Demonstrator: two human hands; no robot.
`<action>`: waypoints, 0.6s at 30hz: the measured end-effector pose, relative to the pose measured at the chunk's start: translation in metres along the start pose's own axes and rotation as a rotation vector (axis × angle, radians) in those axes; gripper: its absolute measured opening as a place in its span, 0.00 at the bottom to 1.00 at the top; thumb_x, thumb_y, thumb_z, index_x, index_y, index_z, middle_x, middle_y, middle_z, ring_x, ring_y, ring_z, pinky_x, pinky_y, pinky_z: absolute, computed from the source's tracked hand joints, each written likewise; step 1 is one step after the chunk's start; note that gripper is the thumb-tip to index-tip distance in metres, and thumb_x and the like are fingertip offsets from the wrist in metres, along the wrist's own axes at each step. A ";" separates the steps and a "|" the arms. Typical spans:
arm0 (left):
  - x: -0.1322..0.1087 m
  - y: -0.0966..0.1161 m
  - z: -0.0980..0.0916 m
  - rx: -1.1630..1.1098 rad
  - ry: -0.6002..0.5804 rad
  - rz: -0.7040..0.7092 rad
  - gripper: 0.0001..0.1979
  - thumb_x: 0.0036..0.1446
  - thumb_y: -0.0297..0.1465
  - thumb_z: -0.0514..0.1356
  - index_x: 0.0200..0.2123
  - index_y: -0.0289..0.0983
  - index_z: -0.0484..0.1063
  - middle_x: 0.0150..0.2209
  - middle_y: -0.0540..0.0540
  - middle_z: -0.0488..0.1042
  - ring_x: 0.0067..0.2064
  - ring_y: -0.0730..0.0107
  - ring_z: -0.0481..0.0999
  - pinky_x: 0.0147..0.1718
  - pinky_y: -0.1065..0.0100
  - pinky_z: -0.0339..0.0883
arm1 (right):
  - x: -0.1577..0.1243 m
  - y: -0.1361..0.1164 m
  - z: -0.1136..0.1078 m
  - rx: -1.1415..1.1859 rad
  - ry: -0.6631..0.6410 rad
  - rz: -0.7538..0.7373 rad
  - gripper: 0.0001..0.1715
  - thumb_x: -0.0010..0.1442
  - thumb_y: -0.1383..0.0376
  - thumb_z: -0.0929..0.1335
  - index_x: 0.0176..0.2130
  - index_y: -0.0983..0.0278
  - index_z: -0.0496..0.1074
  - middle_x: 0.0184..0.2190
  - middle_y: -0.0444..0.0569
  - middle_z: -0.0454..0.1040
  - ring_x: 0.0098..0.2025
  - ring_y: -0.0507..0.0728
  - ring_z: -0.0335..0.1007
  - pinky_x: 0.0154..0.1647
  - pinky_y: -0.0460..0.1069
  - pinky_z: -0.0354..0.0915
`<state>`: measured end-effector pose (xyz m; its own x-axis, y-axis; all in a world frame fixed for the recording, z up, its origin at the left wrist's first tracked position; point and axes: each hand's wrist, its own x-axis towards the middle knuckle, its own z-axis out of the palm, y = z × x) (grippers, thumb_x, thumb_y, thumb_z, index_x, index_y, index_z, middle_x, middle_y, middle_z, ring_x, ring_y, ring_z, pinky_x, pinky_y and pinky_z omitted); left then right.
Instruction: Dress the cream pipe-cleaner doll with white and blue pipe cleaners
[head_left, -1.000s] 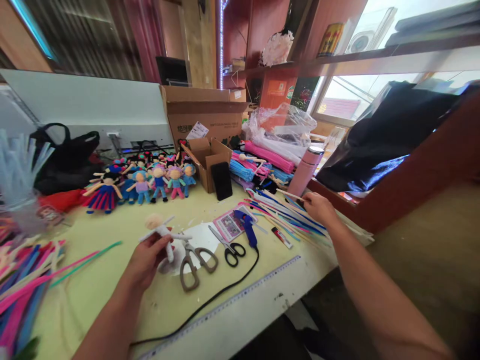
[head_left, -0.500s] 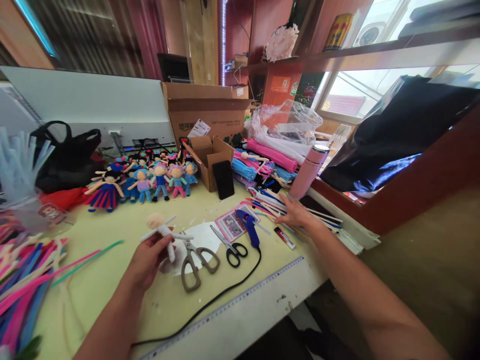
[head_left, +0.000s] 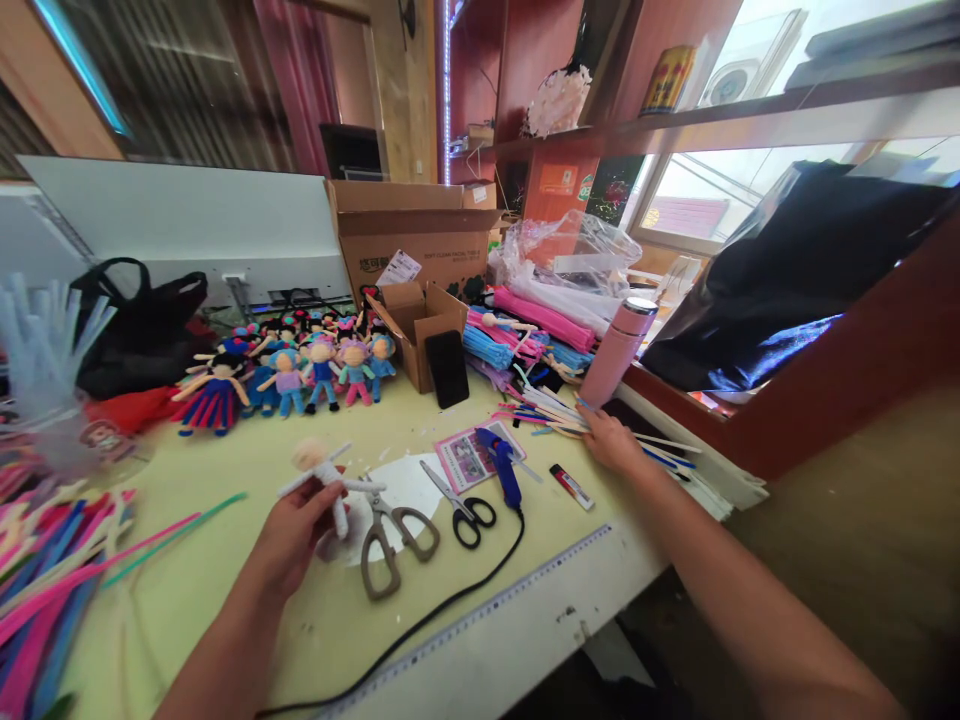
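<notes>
My left hand [head_left: 294,530] is closed round a small white doll figure [head_left: 322,474] with a pale round head and outstretched arms, held above the yellow-green table [head_left: 225,590]. My right hand [head_left: 611,440] rests on a pile of coloured pipe cleaners [head_left: 547,412] at the right of the table, fingers curled into the strands. Beige-handled scissors [head_left: 390,535], black-handled scissors [head_left: 461,505] and a blue glue gun [head_left: 501,465] lie between the two hands.
A row of finished dolls [head_left: 300,365] stands at the back. Cardboard boxes [head_left: 412,235], a black phone [head_left: 448,368], a pink flask [head_left: 619,350], a black bag [head_left: 139,325] and a long ruler [head_left: 480,620] at the front edge surround the work area. More pipe cleaners [head_left: 45,580] lie at left.
My right hand came down and leftward onto the pipe cleaner pile, then shifted a little right along it. My left hand kept the white doll in place.
</notes>
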<state>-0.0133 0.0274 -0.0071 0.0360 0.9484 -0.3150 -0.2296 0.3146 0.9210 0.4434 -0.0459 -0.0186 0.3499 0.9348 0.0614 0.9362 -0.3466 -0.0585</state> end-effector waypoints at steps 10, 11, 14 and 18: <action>-0.002 0.000 0.001 0.021 0.008 -0.016 0.22 0.36 0.30 0.68 0.39 0.33 0.73 0.22 0.50 0.74 0.21 0.76 0.70 0.19 0.77 0.65 | 0.031 -0.005 -0.038 0.279 0.206 -0.087 0.25 0.59 0.55 0.64 0.53 0.64 0.69 0.50 0.56 0.71 0.51 0.60 0.67 0.51 0.51 0.61; -0.001 0.000 0.001 0.021 0.014 -0.020 0.22 0.36 0.30 0.68 0.39 0.33 0.73 0.22 0.50 0.74 0.21 0.76 0.70 0.19 0.77 0.65 | 0.039 -0.009 -0.046 0.282 0.237 -0.068 0.23 0.60 0.56 0.63 0.51 0.64 0.70 0.48 0.55 0.73 0.50 0.60 0.68 0.50 0.51 0.61; -0.001 0.001 0.000 0.011 0.029 -0.035 0.23 0.35 0.29 0.69 0.39 0.33 0.73 0.22 0.51 0.74 0.22 0.76 0.70 0.20 0.77 0.65 | 0.063 -0.022 -0.066 0.278 0.287 -0.016 0.18 0.61 0.60 0.61 0.47 0.62 0.73 0.44 0.52 0.76 0.46 0.59 0.71 0.47 0.51 0.63; -0.001 0.002 -0.001 0.009 0.026 -0.021 0.23 0.34 0.30 0.70 0.38 0.33 0.74 0.23 0.50 0.74 0.22 0.75 0.70 0.21 0.76 0.66 | 0.091 -0.037 -0.082 0.253 0.335 0.067 0.20 0.61 0.63 0.59 0.45 0.63 0.74 0.41 0.53 0.77 0.43 0.60 0.72 0.43 0.51 0.64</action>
<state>-0.0143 0.0267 -0.0047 0.0158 0.9404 -0.3398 -0.2205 0.3347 0.9161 0.4434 0.0457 0.0710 0.4402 0.8196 0.3667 0.8879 -0.3366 -0.3135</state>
